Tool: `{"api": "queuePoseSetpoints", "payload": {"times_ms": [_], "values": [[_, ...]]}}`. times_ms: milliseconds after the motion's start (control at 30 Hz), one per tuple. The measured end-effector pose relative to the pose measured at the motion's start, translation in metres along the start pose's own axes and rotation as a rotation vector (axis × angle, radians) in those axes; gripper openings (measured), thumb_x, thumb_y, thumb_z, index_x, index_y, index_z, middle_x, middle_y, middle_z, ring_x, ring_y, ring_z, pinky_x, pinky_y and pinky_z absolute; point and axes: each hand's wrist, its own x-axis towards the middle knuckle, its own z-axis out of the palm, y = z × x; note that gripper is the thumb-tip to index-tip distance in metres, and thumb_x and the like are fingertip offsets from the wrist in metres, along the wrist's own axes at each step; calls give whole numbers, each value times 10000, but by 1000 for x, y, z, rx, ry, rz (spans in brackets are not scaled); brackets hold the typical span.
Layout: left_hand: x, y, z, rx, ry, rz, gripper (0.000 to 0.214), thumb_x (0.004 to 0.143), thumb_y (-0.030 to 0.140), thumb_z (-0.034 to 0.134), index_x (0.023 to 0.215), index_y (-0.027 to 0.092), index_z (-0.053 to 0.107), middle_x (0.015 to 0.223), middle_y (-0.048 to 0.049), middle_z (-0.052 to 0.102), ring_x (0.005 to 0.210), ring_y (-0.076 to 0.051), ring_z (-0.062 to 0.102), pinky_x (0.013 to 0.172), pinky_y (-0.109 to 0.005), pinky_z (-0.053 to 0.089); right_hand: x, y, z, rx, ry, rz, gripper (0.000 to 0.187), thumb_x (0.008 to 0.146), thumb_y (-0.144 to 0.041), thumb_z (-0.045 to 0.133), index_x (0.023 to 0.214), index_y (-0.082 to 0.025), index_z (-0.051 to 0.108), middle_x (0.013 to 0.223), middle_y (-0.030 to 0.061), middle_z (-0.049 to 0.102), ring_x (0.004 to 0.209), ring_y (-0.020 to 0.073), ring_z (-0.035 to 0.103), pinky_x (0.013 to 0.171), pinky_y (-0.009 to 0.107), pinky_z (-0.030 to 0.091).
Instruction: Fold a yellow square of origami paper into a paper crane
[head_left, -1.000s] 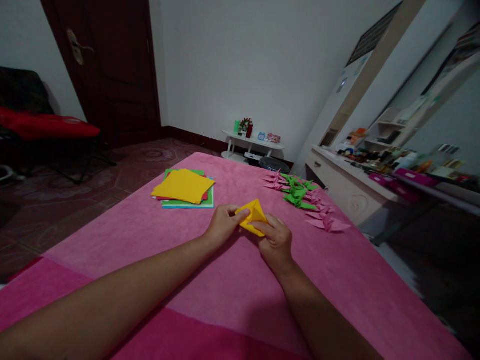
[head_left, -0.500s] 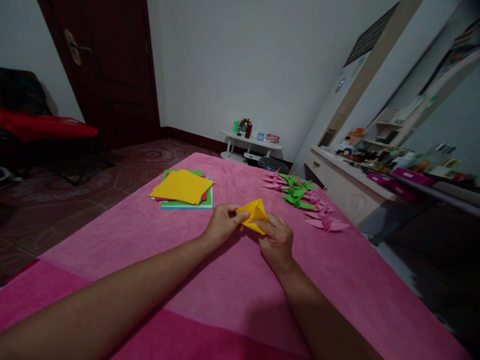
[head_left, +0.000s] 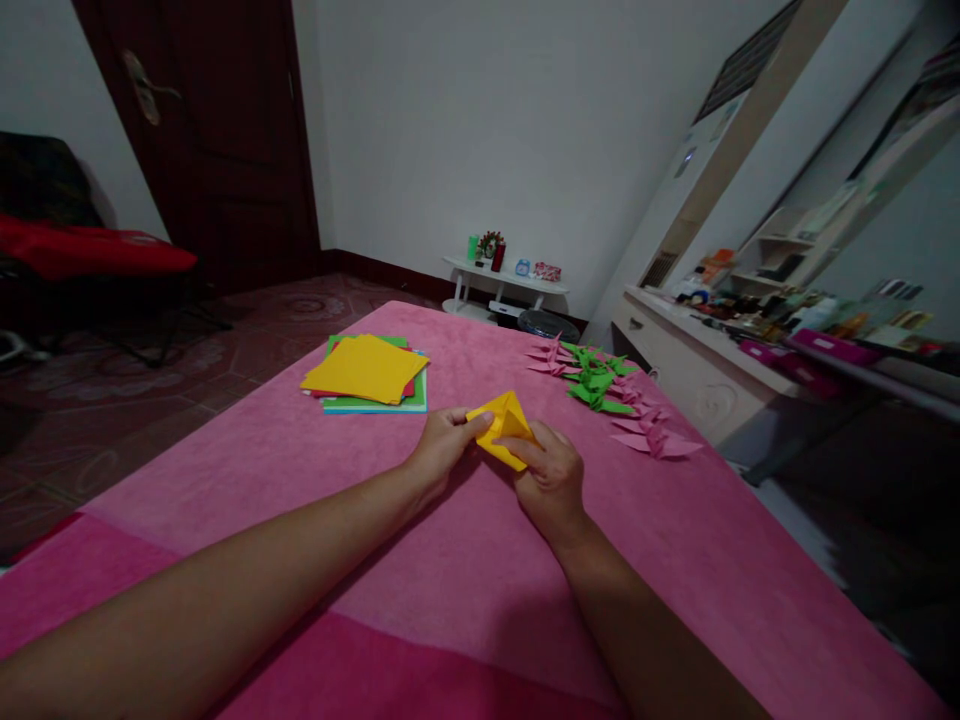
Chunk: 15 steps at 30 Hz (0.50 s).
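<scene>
A yellow sheet of origami paper (head_left: 511, 412), folded into a small pointed form, is held between both hands above the pink cloth. My left hand (head_left: 448, 440) pinches its left corner, thumb on top. My right hand (head_left: 551, 465) grips the lower right side, with the thumb lying across the paper near its middle. A raised flap stands between the two thumbs. The fingers beneath the paper are mostly hidden.
A stack of coloured paper squares (head_left: 366, 370), yellow uppermost, lies to the left on the pink cloth (head_left: 420, 560). Several folded green cranes (head_left: 596, 385) and pink cranes (head_left: 656, 438) sit at the right. Beyond stand a white shelf (head_left: 506, 278) and a cluttered dresser (head_left: 697, 350).
The raised flap of the yellow paper has opened wider, and the left thumb has shifted slightly left and up. Both hands keep their hold. The view has tilted a little.
</scene>
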Motion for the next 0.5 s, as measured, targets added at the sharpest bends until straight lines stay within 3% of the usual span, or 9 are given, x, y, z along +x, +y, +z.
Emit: {"api": "queuePoseSetpoints", "payload": {"times_ms": [167, 367, 500], "values": [[-3, 5, 3, 94, 44, 92, 268, 628, 338, 723, 622, 104, 592, 549, 18, 538, 480, -67, 444, 459, -188, 313, 1, -3, -1, -33, -6, -24, 302, 722, -39, 575, 921, -235, 692, 811, 38, 582, 767, 172, 526, 684, 285, 391], [-1, 5, 1, 423, 102, 298, 251, 684, 337, 662, 606, 110, 590, 560, 15, 535, 523, -89, 456, 475, -196, 325, 2, -6, -2, -91, -43, -44, 228, 765, -139, 605, 948, -248, 688, 820, 45, 580, 759, 176, 517, 697, 299, 390], [2, 4, -1, 478, 103, 316, 287, 700, 366, 656, 591, 112, 582, 534, 21, 519, 494, -78, 438, 448, -190, 289, 1, -5, -2, -102, -51, -42, 211, 766, -132, 607, 917, -251, 694, 843, 49, 585, 796, 184, 525, 705, 303, 386]]}}
